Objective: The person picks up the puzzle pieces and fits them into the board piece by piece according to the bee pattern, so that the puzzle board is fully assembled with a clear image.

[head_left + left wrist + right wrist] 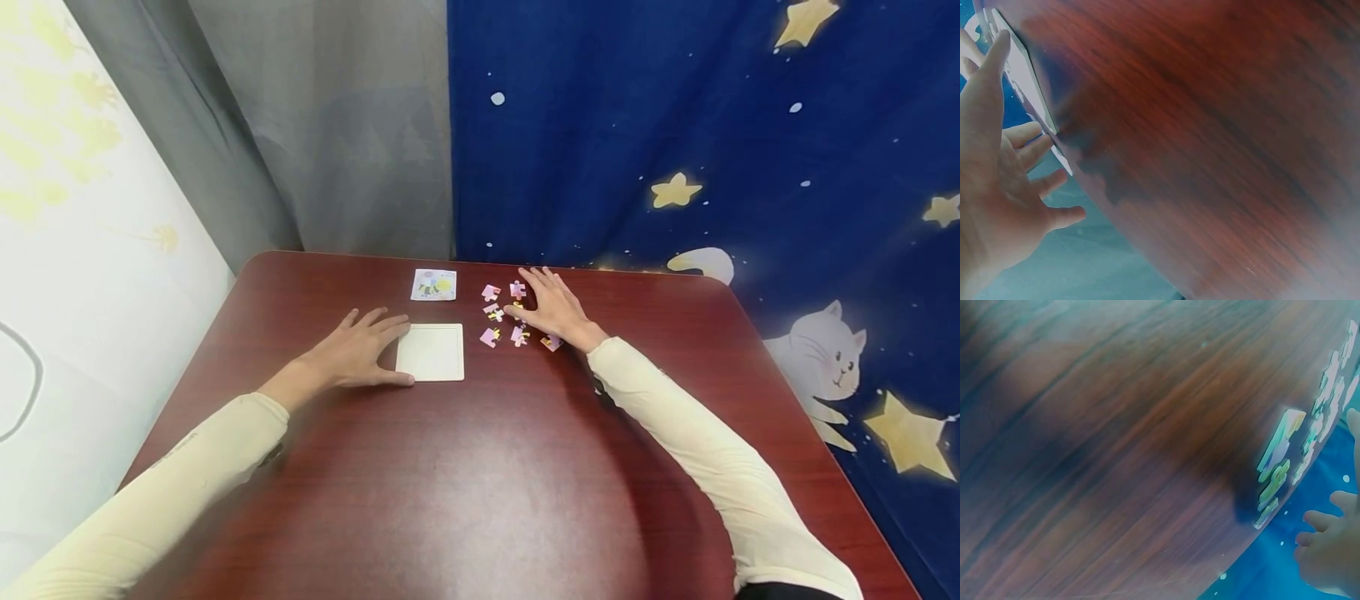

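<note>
A shallow white square tray (431,353) with a raised rim lies flat on the table. My left hand (358,350) is at its left side, fingers spread, with a fingertip at the upper left corner and the thumb at the lower left one. In the left wrist view the same hand (1007,181) shows straight fingers beside the tray (1027,75). Right of the tray lie several pink and yellow jigsaw pieces (491,337) in loose rows. Over the right-hand ones stretches my right hand (553,307), its fingers extended and partly covering some pieces. Pieces (1275,478) lie flat in the right wrist view.
A small picture card (433,285) with a bee drawing lies behind the tray. The dark red table (450,483) has rounded back corners. Beyond its back edge hang a grey curtain (360,125) and a blue star-patterned curtain (570,150).
</note>
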Available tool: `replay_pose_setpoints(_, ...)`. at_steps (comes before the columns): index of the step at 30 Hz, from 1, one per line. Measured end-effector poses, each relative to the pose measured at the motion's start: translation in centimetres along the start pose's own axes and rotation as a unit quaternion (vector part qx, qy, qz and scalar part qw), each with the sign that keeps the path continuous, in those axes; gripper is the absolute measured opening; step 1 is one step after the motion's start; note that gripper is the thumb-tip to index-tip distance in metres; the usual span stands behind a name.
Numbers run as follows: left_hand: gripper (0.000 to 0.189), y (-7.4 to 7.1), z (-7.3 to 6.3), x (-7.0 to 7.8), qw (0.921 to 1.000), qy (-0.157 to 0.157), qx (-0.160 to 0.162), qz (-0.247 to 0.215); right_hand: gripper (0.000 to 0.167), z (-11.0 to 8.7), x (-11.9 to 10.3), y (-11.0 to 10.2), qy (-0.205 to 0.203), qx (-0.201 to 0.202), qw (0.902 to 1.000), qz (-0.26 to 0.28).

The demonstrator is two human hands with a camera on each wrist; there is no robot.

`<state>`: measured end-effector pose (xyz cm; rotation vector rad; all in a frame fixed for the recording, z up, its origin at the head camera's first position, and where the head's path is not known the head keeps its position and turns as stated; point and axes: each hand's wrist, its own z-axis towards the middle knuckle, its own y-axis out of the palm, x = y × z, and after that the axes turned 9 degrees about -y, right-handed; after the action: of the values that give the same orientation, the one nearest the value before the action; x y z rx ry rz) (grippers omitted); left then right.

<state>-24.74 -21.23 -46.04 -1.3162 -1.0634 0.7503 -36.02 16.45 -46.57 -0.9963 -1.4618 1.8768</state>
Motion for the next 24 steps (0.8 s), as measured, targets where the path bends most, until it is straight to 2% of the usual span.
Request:
replay_pose_setpoints(7,0.105,0.1,0.1,-0.1,0.9999,0.006,-0.004,0.013,0.089,0.7,-0.7,0.3,-0.007,-0.001,0.9998,0.017)
replay_pose_setpoints(16,0.102,-0.2,0.5,-0.2,0.9999,0.008,-0.004,0.015,0.077,1.5,-0.9,0.7,-0.035,0.008,0.9987,0.035)
replay_pose_setpoints(24,0.105,-0.2,0.5,0.0,0.9999,-0.002,-0.006,0.01,0.065,2.0,-1.4,0.9,-0.03,0.023,0.9979,0.051)
